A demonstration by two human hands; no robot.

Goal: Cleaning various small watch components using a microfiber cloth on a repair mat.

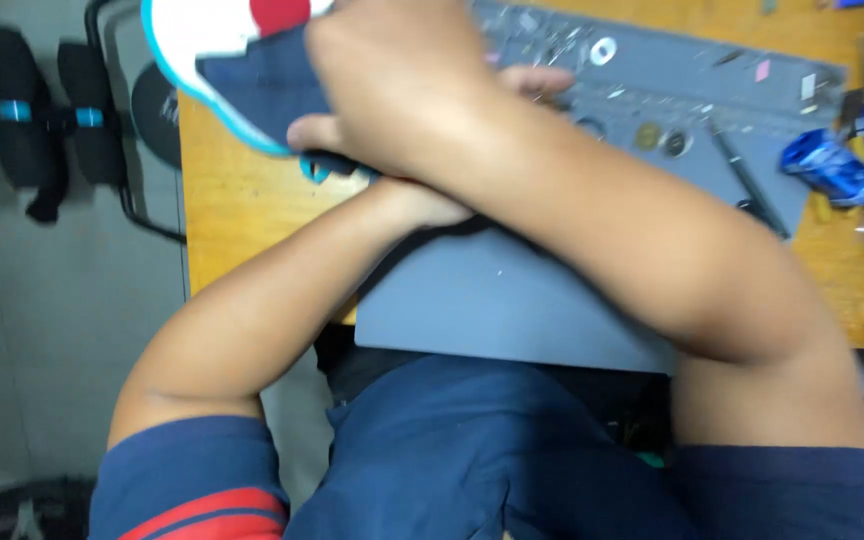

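- The right hand (392,85) lies over a flat, shaped panel (252,75) held above the bench's far left corner; its grip is closed on the panel, thumb tucked under the near edge and palm across the top.
- The left hand (422,205) passes beneath the right forearm and is mostly hidden; fingertips (542,80) show beyond the right hand, so it seems to support the panel from below, but I cannot tell whether that grip is closed.
- The panel is dark navy with a white area, a red patch and a bright turquoise rim. It looks thin and light, probably a stiff moulded or padded piece, smooth enough to slip. Holding it by the rim, with a palm under the flat middle, should suit it best.
- A grey mat (512,290) covers the middle of the wooden bench (242,210) from near edge to far edge. Washers and small metal parts (602,50) are scattered along its far side.
- Near the right edge sit a shiny blue object (832,165) and a dark pen-like tool (747,185).
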